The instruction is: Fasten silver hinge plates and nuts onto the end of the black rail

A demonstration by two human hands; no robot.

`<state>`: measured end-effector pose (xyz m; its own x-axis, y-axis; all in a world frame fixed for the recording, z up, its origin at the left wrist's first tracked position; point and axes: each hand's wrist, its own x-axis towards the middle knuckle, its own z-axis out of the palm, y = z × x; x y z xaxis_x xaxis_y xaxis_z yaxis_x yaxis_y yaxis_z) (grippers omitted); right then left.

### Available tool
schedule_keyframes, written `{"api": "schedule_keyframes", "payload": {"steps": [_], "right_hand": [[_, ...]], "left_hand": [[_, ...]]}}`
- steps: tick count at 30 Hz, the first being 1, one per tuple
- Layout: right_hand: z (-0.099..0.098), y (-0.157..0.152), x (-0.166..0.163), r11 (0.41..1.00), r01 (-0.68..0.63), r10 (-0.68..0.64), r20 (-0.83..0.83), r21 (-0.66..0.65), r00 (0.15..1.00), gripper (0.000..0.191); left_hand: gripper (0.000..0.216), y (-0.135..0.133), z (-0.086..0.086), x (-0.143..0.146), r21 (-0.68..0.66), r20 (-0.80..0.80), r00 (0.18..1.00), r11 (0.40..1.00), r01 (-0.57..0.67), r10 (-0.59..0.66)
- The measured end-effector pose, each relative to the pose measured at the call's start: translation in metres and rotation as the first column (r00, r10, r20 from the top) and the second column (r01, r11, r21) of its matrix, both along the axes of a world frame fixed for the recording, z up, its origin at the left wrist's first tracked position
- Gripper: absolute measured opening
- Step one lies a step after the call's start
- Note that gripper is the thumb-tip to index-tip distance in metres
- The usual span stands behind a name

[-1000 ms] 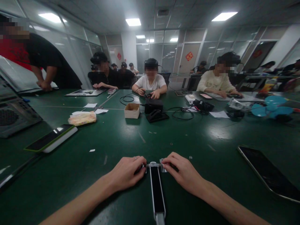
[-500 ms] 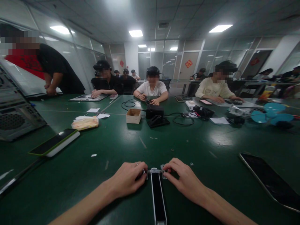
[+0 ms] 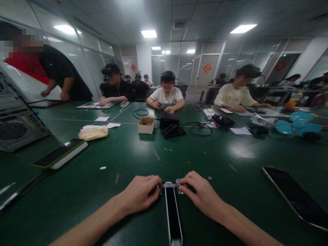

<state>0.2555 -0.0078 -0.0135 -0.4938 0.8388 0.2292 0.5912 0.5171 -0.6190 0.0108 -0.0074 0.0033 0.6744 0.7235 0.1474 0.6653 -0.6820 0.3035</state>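
Head — both hands (image 3: 140, 193) (image 3: 203, 194), fingers (image 3: 154, 180) bent inward

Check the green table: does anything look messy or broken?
Nothing looks spilled or clearly broken. A white scrap lies loose beyond the left forearm, and a tiny metal-looking piece beside the right hand; both look stray.

Noted: long silver-edged bar (image 3: 173, 215), black along upper face; dark green counter (image 3: 230, 184), streaked with pale scuffs. Also recorded: black-screened rectangular phone (image 3: 292, 194), pale metallic rim; light-blue rounded fan blades (image 3: 284, 126); beige open-topped box (image 3: 146, 128); red diamond-shaped door decoration (image 3: 207, 68), gold-patterned.
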Motion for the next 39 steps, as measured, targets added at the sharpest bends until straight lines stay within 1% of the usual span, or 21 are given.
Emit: {"api": "schedule_keyframes", "payload": {"steps": [7, 12, 16, 19, 23, 27, 32, 39], "right_hand": [[0.0019, -0.0004, -0.0002, 1.000, -0.009, 0.009, 0.018, 0.010, 1.000, 0.015], [0.0016, -0.0001, 0.0005, 1.000, 0.018, -0.018, 0.012, -0.005, 1.000, 0.010], [0.0043, -0.0001, 0.0005, 1.000, -0.001, 0.001, 0.005, -0.013, 1.000, 0.013], [0.0053, 0.0002, 0.0002, 1.000, 0.000, 0.000, 0.009, -0.006, 1.000, 0.015], [0.0041, 0.0008, 0.0001, 0.999, 0.032, -0.032, 0.001, -0.010, 0.999, 0.011], [0.0036, 0.0011, 0.0007, 1.000, 0.016, -0.016, -0.014, -0.001, 1.000, 0.009], [0.0056, 0.0010, 0.0009, 1.000, 0.016, -0.016, 0.012, -0.011, 1.000, 0.006], [0.0087, -0.0002, -0.0001, 1.000, -0.003, 0.003, 0.041, 0.007, 0.999, 0.010]], "left_hand": [[0.011, 0.0007, -0.0006, -0.0005, -0.008, -0.005, 1.000, 1.000, 0.006, -0.006], [0.012, 0.0004, 0.0020, 0.0005, -0.022, 0.004, 1.000, 1.000, 0.008, -0.008], [0.011, 0.0002, 0.0030, 0.0009, -0.025, 0.007, 1.000, 1.000, 0.004, -0.004], [0.010, 0.0011, 0.0015, 0.0001, -0.026, 0.008, 1.000, 1.000, 0.007, -0.007], [0.012, 0.0022, -0.0020, -0.0015, -0.022, 0.012, 1.000, 1.000, 0.015, -0.015], [0.013, 0.0017, -0.0023, -0.0015, -0.018, 0.012, 1.000, 1.000, 0.007, -0.007], [0.013, 0.0012, 0.0006, 0.0008, -0.025, 0.008, 1.000, 1.000, 0.000, 0.000], [0.014, 0.0019, 0.0010, 0.0010, -0.030, 0.026, 1.000, 1.000, 0.005, -0.004]]}}
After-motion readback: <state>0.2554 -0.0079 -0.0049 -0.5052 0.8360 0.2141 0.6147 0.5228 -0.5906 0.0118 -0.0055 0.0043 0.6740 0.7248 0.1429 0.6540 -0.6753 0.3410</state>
